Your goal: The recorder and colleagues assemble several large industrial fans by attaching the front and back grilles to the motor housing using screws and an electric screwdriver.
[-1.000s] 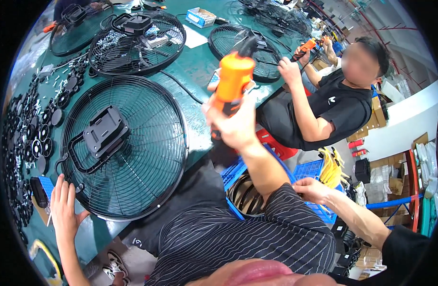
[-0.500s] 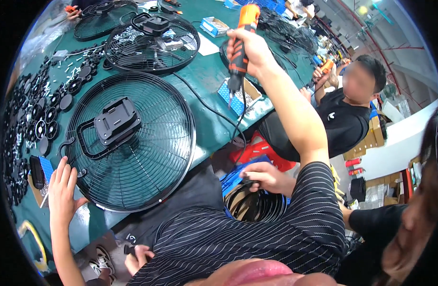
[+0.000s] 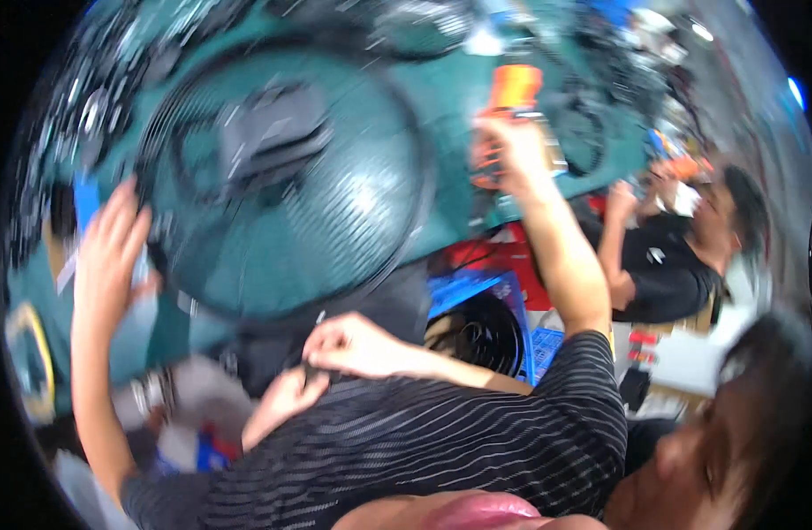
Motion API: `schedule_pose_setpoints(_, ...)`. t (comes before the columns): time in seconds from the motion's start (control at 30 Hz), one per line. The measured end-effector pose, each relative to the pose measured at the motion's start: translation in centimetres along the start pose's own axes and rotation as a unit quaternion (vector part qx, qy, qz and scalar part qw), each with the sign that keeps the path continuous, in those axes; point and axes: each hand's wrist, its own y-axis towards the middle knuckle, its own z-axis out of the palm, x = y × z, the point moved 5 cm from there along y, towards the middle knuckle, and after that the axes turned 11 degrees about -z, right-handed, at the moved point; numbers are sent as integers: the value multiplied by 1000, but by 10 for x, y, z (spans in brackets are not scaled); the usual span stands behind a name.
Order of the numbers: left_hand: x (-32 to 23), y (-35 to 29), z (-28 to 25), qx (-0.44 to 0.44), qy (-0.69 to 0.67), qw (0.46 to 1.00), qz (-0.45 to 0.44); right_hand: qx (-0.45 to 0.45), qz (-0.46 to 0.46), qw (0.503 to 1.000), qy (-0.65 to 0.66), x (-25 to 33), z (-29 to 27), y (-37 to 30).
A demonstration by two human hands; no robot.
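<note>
green worktable [image 3: 456, 181] is blurred by motion, and the whole view has been swung since half a second ago, so fine detail is lost. on its left part, a large round black wire-mesh fan guard [image 3: 357, 234] is laid flat, with a dark boxy mount [image 3: 273, 137] set on it. the person's two hands are kept well apart. beside the guard's left rim the left hand [image 3: 110, 252] is held with fingers extended, nothing seen gripped; whether the rim is touched cannot be told. to the right of the guard, an orange-and-black power driver [image 3: 516, 87] is clamped in the right hand [image 3: 516, 155]; its orange end is now turned upward, and its bit cannot be made out. since the driver is held off the guard, the mesh does not seem to be worked by it at present. at the person's waist, another person's two hands [image 3: 357, 346] have been brought close together. farther right, black rings [image 3: 490, 334] are held in a blue plastic crate [image 3: 523, 309], and a co-worker in a black shirt [image 3: 667, 274] is seen beyond.
</note>
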Motion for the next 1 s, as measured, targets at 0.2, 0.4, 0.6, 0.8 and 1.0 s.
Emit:
schedule_pose_setpoints(0.2,-151,-83,49,410,-541,732,-64,-19,91,995,40,-64,-5,-30)
schedule_pose_setpoints(0.4,-210,-133,100,354,-628,676,-152,-1,52,999,-7,-46,5,-30)
schedule_pose_setpoints(0.6,-206,-130,93,373,-628,660,-176,10,120,990,68,-53,5,-39)
schedule_pose_setpoints(0.8,-211,-135,84,341,-593,716,-139,109,154,979,-74,-44,-1,-50)
schedule_pose_setpoints(1.0,-213,-126,66,326,-534,772,-116,-34,2,990,-135,-26,-29,-42)
